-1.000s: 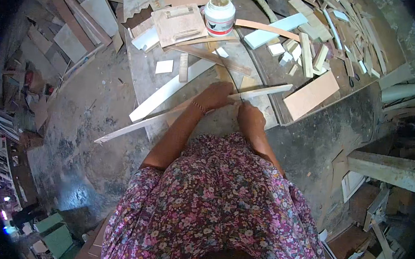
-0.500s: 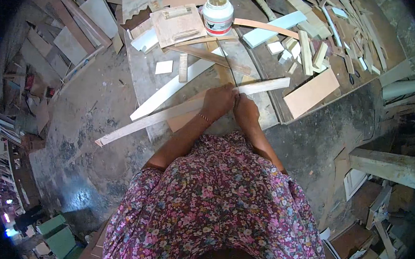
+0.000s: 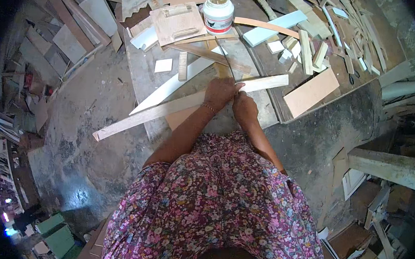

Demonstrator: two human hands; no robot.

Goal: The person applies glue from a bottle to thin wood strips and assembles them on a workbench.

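A long pale wooden strip lies slantwise over the near edge of the worktable, its left end sticking out past the edge. My left hand is closed over the strip's middle and presses it down. Close beside it, my right hand is a fist on the near side of the strip. A thin dark saw blade runs from the right hand across the strip and away over the table; its grip is hidden in the fingers. The strip's right part shows beyond both hands.
A white glue tub with a stick in it stands at the back, beside a wooden panel. Offcuts, a tan board and scissors lie to the right. A white strip lies left; boards lean beyond.
The wooden strip's left end has shifted slightly left and up. The thin blade now reaches farther away from me over the table, and both hands have moved only a little.
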